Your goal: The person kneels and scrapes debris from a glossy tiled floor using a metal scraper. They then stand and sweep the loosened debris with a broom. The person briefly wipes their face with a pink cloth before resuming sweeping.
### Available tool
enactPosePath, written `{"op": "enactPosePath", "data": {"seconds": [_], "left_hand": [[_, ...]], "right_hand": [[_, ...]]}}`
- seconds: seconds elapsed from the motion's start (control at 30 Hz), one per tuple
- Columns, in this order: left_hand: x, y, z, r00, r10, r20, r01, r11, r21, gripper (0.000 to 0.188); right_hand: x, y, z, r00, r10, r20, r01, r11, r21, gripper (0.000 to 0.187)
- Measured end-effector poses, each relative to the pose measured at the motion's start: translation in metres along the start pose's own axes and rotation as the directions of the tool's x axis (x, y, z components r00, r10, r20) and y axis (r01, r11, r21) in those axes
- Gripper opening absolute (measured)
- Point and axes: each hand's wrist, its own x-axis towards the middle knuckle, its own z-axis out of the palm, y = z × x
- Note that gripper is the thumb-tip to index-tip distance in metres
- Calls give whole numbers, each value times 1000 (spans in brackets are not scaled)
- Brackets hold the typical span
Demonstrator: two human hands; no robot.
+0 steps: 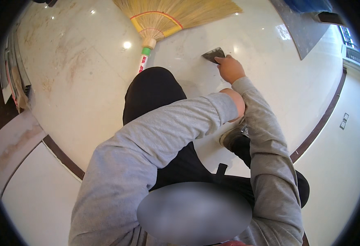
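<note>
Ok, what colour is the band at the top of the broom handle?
Green, on the broom handle just below the bristles; head view.

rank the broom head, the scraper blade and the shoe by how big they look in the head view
1. broom head, widest, though its top is cut off by the frame
2. shoe, partly hidden by the sleeves
3. scraper blade, smallest, held by the right hand

The shoe lies nearer the camera, so true sizes are unsure.

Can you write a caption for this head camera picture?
Crouching person's right hand presses a scraper to the shiny floor; a straw broom lies nearby.
</note>
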Motion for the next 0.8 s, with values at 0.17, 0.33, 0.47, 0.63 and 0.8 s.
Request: {"op": "enactPosePath", "data": {"seconds": [0.17, 0.33, 0.47, 0.63, 0.8], "left_hand": [[2, 11, -1, 997, 1, -80, -2, 1000, -8, 24], [0, 0, -1, 956, -94, -278, 69, 993, -99, 22], [18, -3, -1, 914, -210, -348, 190, 977, -93, 20], [26, -10, -8, 909, -256, -328, 241, 967, -86, 22], [8, -8, -15, 903, -254, -347, 263, 964, -23, 26]], "right_hand": [[-48, 40, 27, 995, 39, 97, -37, 999, -26, 38], [-91, 36, -6, 992, 92, 88, -101, 989, 110, 40], [-90, 56, 46, 999, -3, -44, 6, 997, 73, 36], [-61, 2, 80, 974, 218, -60, -216, 975, 51, 31], [-29, -22, 79, 901, 432, -35, -430, 901, 61, 29]]}}
